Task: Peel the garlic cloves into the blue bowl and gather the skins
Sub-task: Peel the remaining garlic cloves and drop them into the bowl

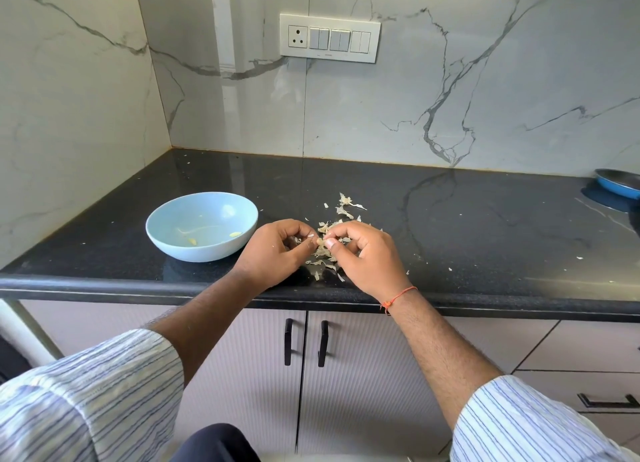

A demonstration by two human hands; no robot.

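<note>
A home kitchen, probably: black granite counter (450,219), marble-look backsplash (381,115), switch panel (329,38), cabinet doors (346,375) below.

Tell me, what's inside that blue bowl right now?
The blue bowl holds two small yellowish peeled garlic cloves near the bottom, plus a thin pale strand. The near wall hides a little of the floor, so anything lying there cannot be seen.

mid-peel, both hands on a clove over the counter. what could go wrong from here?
1. Both hands, left hand and right hand, pinch the garlic clove beside the blue bowl, not over it; a slipped grip likely drops it into the skins.
2. Flakes lie near the counter edge and could fall off during gathering.
3. Stray flakes may land in the bowl.
</note>
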